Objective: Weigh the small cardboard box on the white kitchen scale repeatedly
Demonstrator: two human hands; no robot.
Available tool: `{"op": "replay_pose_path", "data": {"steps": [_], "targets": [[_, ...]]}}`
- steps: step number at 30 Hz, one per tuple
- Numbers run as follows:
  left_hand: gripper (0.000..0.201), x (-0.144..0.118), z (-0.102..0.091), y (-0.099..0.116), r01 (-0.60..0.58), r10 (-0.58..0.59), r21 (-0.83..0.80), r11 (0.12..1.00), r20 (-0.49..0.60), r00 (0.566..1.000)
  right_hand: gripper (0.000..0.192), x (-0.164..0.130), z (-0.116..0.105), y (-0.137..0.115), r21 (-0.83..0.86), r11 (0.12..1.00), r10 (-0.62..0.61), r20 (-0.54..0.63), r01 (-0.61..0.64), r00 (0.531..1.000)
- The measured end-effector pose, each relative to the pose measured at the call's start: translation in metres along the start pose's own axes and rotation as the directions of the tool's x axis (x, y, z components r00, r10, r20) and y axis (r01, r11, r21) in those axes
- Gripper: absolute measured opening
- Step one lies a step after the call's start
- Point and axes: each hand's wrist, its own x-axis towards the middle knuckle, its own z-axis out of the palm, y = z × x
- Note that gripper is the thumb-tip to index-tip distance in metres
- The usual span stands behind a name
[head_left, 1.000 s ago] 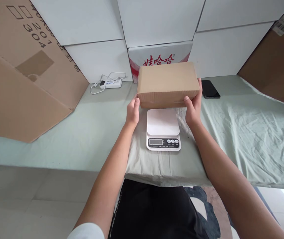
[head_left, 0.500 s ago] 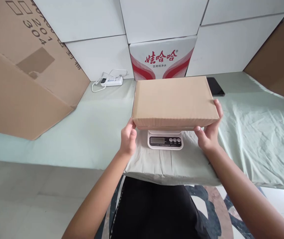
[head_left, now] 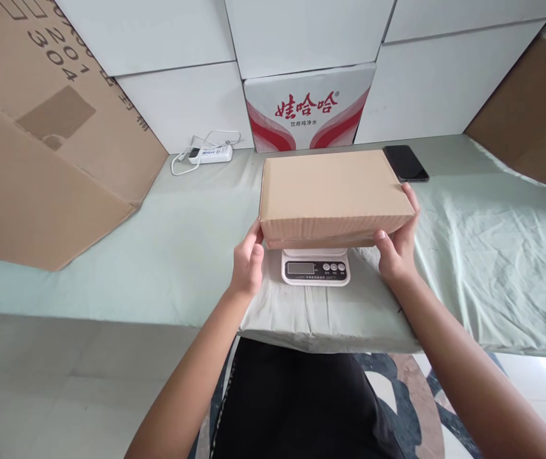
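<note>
Cardboard box (head_left: 332,191), long axis spanning my left hand (head_left: 248,262) and right hand (head_left: 398,245), clasped endwise directly over scale (head_left: 316,270).

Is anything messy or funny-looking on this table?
Nothing is spilled or broken. The green cloth is wrinkled on the right, and the brown box is much wider than the little scale under it, hiding its plate.

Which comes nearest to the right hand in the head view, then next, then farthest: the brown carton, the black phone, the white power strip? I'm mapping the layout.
From the right hand:
1. Brown carton: held at its right end, over the scale.
2. Black phone: lying just behind the hand, on the cloth.
3. White power strip: far left, by the wall of boxes.
</note>
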Motion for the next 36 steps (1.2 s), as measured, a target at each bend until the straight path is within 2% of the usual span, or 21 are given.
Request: {"op": "replay_pose_path", "data": {"steps": [9, 14, 21, 24, 28, 30, 32, 36], "targets": [[0.081, 0.002, -0.001, 0.001, 0.010, -0.010, 0.014, 1.000, -0.005, 1.000, 0.098, -0.003, -0.001, 0.006, -0.021, 0.998, -0.051, -0.025, 0.051, 0.998], [0.081, 0.000, -0.003, -0.002, 0.015, -0.015, -0.002, 1.000, -0.058, 0.998, 0.094, -0.003, -0.003, 0.004, -0.021, 0.999, -0.039, -0.046, 0.038, 0.998], [0.082, -0.001, -0.003, 0.006, 0.004, -0.004, -0.034, 0.999, 0.007, 1.000, 0.099, 0.004, -0.005, -0.012, 0.030, 0.999, -0.025, -0.008, 0.025, 1.000], [0.082, 0.014, -0.005, 0.022, -0.014, 0.014, -0.048, 0.999, -0.007, 1.000, 0.095, 0.024, -0.008, -0.030, 0.059, 0.991, -0.122, -0.009, 0.123, 0.992], [0.085, 0.064, -0.004, 0.033, -0.054, 0.055, -0.072, 0.996, 0.006, 0.998, 0.090, 0.070, -0.003, -0.035, 0.073, 0.946, -0.312, -0.047, 0.315, 0.949], [0.091, 0.092, 0.001, 0.023, -0.063, 0.064, -0.077, 0.995, 0.014, 0.998, 0.094, 0.091, 0.006, -0.021, 0.044, 0.945, -0.322, -0.066, 0.325, 0.945], [0.094, 0.113, 0.009, 0.003, -0.052, 0.051, -0.099, 0.994, -0.017, 0.999, 0.101, 0.103, 0.020, -0.001, 0.045, 0.967, -0.245, -0.082, 0.249, 0.966], [0.093, 0.121, 0.022, -0.042, 0.036, -0.045, -0.127, 0.991, -0.068, 0.997, 0.115, 0.101, 0.043, 0.034, 0.093, 0.994, -0.055, -0.092, 0.064, 0.994]]}}
